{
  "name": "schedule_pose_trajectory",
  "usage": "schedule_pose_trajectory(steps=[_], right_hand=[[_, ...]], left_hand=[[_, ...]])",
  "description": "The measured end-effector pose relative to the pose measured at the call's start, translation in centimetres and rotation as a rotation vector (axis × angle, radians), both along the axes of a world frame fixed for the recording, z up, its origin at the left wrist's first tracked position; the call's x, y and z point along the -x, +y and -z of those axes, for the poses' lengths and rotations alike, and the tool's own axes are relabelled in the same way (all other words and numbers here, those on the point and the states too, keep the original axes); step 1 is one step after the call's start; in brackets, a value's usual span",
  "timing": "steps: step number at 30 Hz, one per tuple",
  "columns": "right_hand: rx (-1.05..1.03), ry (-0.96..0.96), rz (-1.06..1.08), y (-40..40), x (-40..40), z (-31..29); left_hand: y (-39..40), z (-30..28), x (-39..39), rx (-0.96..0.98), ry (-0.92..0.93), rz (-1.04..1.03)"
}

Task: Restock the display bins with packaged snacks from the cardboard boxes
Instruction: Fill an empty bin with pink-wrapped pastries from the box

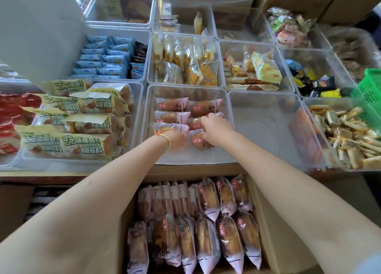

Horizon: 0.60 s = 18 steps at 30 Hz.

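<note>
An open cardboard box below me holds several pink-wrapped bread packs standing on end. Just beyond it a clear display bin has pink bread packs laid flat in two columns. Both my hands reach inside this bin. My left hand, a yellow band on its wrist, rests on the nearest pack of the left column with the fingers curled over it. My right hand grips the near pack of the right column. The fingertips of both hands are hidden.
Clear bins surround it: green-labelled bread on the left, an empty-looking bin on the right, wafer sticks far right, blue packs and yellow cakes behind. A green basket and more cardboard boxes stand at the right and back.
</note>
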State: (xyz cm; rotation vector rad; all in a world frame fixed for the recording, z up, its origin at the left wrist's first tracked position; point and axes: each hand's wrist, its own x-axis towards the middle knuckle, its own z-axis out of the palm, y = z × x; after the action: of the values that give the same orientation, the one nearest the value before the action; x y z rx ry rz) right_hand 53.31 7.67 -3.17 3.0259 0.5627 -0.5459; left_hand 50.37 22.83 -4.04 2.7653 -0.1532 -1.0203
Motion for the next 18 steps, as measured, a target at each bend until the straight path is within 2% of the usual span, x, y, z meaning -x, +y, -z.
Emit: schedule_pose_trajectory(steps=[1, 3, 7, 9, 13, 16, 18], right_hand=[[-0.076, 0.016, 0.027, 0.1, 0.7, -1.0], [-0.305, 0.022, 0.109, 0.2, 2.9, -3.2], [-0.713, -0.104, 0.235, 0.2, 10.0, -6.1], [-0.832, -0.114, 0.251, 0.4, 13.8, -5.7], [-0.923, -0.041, 0.348, 0.6, 19.6, -2.9], [-0.907, -0.06, 0.459, 0.4, 22.4, -0.8], [-0.861, -0.143, 0.43, 0.4, 23.8, -0.1]], left_hand=[[0.1, -0.8, 0.5, 0.047, -0.027, -0.047], [0.2, -2.0, 2.0, 0.158, -0.201, -0.141], [0.2, -4.5, 8.3, 0.536, -0.67, -0.452], [-0.2, -4.7, 12.1, 0.636, -0.719, -0.512], [-0.7, -2.7, 17.7, 0.745, -0.688, -0.578], [-0.7, -1.0, 20.5, 0.637, -0.733, -0.491], [-0.7, -0.6, 21.8, 0.577, -0.815, -0.381]])
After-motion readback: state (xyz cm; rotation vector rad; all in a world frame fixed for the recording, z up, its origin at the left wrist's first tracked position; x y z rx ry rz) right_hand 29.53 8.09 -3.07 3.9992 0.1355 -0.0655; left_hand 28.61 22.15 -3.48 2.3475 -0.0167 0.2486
